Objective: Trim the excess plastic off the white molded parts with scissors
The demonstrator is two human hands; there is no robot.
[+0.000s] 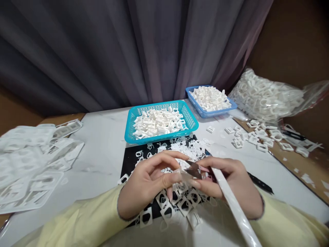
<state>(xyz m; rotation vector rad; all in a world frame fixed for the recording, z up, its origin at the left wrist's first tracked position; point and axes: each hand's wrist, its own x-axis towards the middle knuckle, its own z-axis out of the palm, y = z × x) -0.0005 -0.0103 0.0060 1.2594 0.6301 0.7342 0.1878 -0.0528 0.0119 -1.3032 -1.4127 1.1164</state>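
My left hand pinches a small whitish plastic piece between thumb and fingers, above the pile in front of me. My right hand is closed around a bladed tool with pink parts near the grip; its metal blade touches or nearly touches the piece. Along the right hand runs a long white strip, reaching down to the frame's bottom edge; whether it belongs to the tool I cannot tell. Beneath both hands, small white plastic frames and rings lie scattered over a black mat.
Behind the mat stands a teal basket full of white parts; a blue basket sits farther back. Right are a stuffed clear bag, loose parts and a black-handled object. White moulded sheets pile up left.
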